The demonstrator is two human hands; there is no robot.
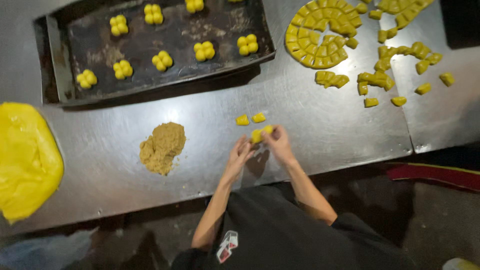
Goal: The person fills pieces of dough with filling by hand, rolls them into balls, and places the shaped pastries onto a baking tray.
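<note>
The person stands at a shiny metal table [310, 125] and works a small yellow dough piece [261, 134] between both hands; the right hand [279, 144] pinches one end of it with its fingers closed on it, and the left hand [241, 154] comes in from the other side with its fingertips at the piece, though I cannot tell if they truly grip it or only touch; the piece sits just above the table, near the front edge, right in front of the person; two more small yellow pieces [250, 119] lie on the table just behind the hands; a heap of brown crumbly filling [162, 146] lies off to the left, apart from the hands; a dark baking tray [60, 75] at the back already carries a good number of little yellow balls bunched in fours [162, 60], so I judge that a fair part of the shaping is done; but the tray has a lot of bare room; to the right there is a round yellow sheet cut into squares [320, 35] and many loose cut bits [395, 75] spread about; at the far left sits a big yellow lump of dough [27, 160], not cut at all; so it looks to me like much more is left to shape than has been shaped so far.
</note>
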